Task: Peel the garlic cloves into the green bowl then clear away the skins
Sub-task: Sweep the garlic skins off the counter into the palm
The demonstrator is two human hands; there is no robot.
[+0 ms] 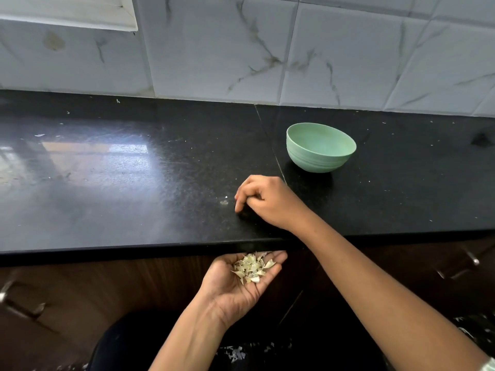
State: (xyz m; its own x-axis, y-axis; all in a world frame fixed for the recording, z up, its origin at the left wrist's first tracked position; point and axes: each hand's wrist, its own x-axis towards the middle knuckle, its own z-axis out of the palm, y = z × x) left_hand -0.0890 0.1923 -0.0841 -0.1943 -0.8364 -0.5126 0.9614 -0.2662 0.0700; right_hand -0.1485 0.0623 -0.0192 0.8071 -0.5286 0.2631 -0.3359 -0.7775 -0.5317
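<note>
Below the desk [134,210] edge the left grip [235,287] lies open, palm up, cupping garlic skins [253,267]. The right grip [263,202] rests curled on the desk; whether it pinches anything is unclear. The green bowl [318,159] stands near, rightward.

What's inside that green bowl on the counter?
Only the bare far inner wall of the green bowl shows from this angle, with nothing resting against it. The near wall covers the bottom, so whatever lies down there cannot be seen.
</note>
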